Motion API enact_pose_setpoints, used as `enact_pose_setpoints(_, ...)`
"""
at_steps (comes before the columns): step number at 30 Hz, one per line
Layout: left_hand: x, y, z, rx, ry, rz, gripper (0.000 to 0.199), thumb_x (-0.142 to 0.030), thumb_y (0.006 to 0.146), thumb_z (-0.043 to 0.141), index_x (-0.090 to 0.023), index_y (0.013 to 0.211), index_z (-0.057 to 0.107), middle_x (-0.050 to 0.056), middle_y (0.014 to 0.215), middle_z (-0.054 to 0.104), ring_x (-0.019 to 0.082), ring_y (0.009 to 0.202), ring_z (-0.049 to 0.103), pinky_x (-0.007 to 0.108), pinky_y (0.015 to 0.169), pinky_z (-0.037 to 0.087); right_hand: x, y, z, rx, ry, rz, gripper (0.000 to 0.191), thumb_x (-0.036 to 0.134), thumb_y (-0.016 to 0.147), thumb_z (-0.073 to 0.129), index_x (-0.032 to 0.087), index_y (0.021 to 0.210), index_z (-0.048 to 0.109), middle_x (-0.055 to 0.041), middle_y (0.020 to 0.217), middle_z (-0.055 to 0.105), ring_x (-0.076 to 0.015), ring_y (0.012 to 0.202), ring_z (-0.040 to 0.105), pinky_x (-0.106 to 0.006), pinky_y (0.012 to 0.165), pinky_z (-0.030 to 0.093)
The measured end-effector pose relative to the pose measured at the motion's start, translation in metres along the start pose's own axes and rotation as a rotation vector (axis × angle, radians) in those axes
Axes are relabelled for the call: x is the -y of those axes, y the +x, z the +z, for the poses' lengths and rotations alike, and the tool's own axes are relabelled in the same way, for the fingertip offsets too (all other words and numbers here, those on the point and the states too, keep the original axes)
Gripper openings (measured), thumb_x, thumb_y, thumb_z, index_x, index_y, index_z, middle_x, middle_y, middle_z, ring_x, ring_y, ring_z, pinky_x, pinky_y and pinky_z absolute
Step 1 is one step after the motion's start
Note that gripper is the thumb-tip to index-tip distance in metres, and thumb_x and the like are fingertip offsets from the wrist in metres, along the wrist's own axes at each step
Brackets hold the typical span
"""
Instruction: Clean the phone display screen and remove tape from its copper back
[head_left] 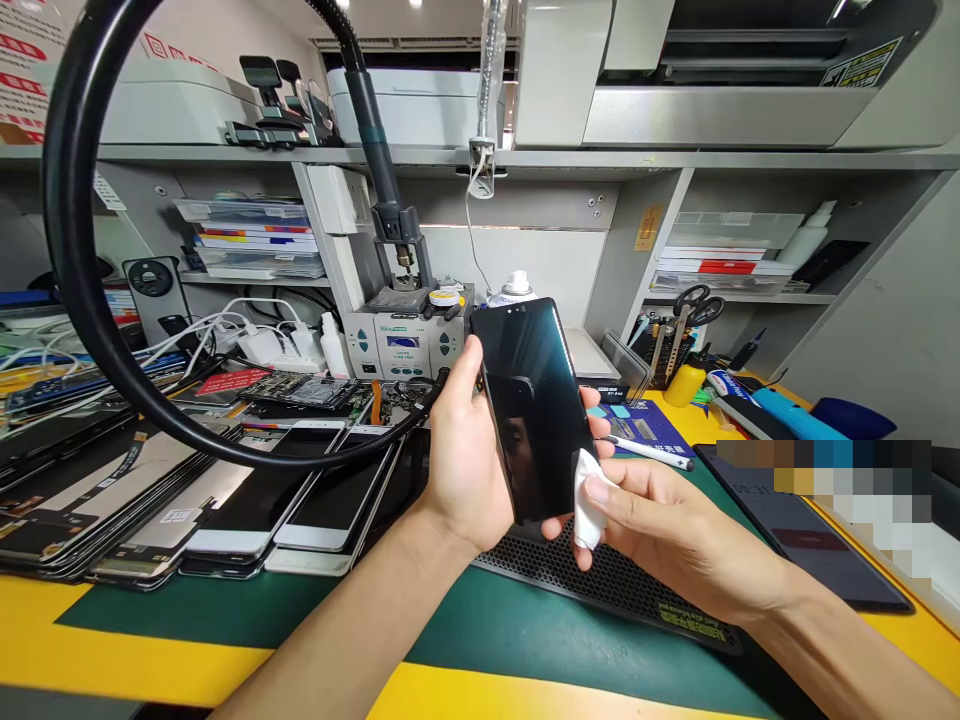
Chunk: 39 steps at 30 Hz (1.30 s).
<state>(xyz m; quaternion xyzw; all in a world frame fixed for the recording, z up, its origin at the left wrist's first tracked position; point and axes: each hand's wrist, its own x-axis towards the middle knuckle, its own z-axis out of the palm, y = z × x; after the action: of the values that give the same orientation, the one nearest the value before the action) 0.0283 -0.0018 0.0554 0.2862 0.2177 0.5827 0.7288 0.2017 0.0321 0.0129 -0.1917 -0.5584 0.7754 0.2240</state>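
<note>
Phone (531, 430) is up off the surface (450, 690), tilted, dark screen toward the camera, above the black perforated mat (600, 580). Left hand (469, 465) has it: thumb along one long edge, fingers wrapped behind and showing at the other edge. Right hand (686, 530) pinches a folded white cloth (589, 500) between thumb and fingers, right at the lower corner of the phone on that side. Progress: phone picked up, cloth in hand and brought to the phone, so looks mid-work, contact stage. Screen looks dark and glossy with reflections, no obvious smear or crack, but can't tell which parts the cloth has gone over, or how much is left. Back of phone is hidden, so its state is unknown. Not finished as it stands: phone not set down, cloth not put aside. Stacked screens (251, 515) lie off to the left, neither hand on them.
</note>
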Motion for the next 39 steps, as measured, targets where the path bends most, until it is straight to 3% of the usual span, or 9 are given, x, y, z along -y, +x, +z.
enact_pose_setpoints(5,0.0016,0.0008,0.0014,0.018,-0.049,0.012,0.072,-0.071,0.088,0.028,-0.016,0.108,0.070,0.014,0.093,0.072,0.034,0.076,0.070,0.037,0.044,0.053,-0.0005,0.0002,-0.0002,0.006,-0.009,-0.002,0.026,0.033,0.097,0.058,0.014,0.086,0.071,-0.0105,0.093,0.072,-0.0157,0.080,0.061,-0.028,0.077,0.047)
enact_pose_setpoints(9,0.0032,0.0020,-0.0027,0.024,-0.070,0.018,0.071,-0.070,0.088,0.030,-0.014,0.106,0.070,0.013,0.090,0.073,0.031,0.075,0.070,0.040,0.056,0.058,-0.0011,0.0013,0.0008,0.024,-0.051,-0.016,0.034,0.035,0.097,0.057,0.012,0.079,0.074,-0.0101,0.088,0.069,-0.0199,0.091,0.063,-0.031,0.087,0.044)
enact_pose_setpoints(14,0.0025,0.0027,-0.0051,0.041,-0.038,-0.064,0.082,-0.078,0.083,0.025,-0.012,0.103,0.070,0.015,0.088,0.071,0.031,0.069,0.069,0.032,0.037,0.049,-0.0020,0.0014,0.0010,0.031,-0.043,-0.017,0.036,0.036,0.096,0.058,0.012,0.075,0.074,-0.0078,0.079,0.065,-0.0229,0.093,0.064,-0.033,0.087,0.044)
enact_pose_setpoints(19,0.0037,0.0019,-0.0047,0.044,-0.005,-0.047,0.085,-0.080,0.082,0.027,-0.009,0.100,0.072,0.015,0.086,0.070,0.027,0.067,0.067,0.030,0.043,0.050,0.0000,0.0022,0.0013,0.039,-0.031,-0.003,0.030,0.032,0.097,0.057,0.010,0.086,0.075,-0.0099,0.089,0.069,-0.0156,0.082,0.062,-0.027,0.078,0.046)
enact_pose_setpoints(24,0.0077,0.0016,-0.0044,0.024,-0.028,0.048,0.077,-0.075,0.085,0.033,-0.012,0.099,0.074,0.012,0.088,0.072,0.028,0.076,0.068,0.038,0.070,0.056,-0.0011,0.0001,0.0015,0.025,0.005,0.015,0.033,0.035,0.096,0.060,0.011,0.077,0.072,-0.0083,0.077,0.069,-0.0202,0.092,0.066,-0.029,0.083,0.046)
enact_pose_setpoints(30,0.0086,0.0031,-0.0018,-0.022,-0.005,0.079,0.077,-0.074,0.086,0.030,-0.011,0.096,0.074,0.013,0.080,0.073,0.028,0.068,0.069,0.039,0.066,0.056,-0.0022,-0.0002,0.0022,0.022,0.007,0.033,0.026,0.033,0.097,0.059,0.012,0.084,0.067,-0.0114,0.090,0.072,-0.0140,0.074,0.062,-0.028,0.072,0.049)
enact_pose_setpoints(39,0.0087,0.0025,-0.0031,0.006,-0.008,0.062,0.078,-0.076,0.084,0.032,-0.011,0.099,0.073,0.013,0.082,0.073,0.029,0.070,0.069,0.040,0.067,0.056,-0.0016,0.0022,0.0046,0.028,-0.030,0.001,0.034,0.036,0.097,0.058,0.010,0.077,0.066,-0.0119,0.081,0.072,-0.0151,0.071,0.061,-0.029,0.069,0.049)
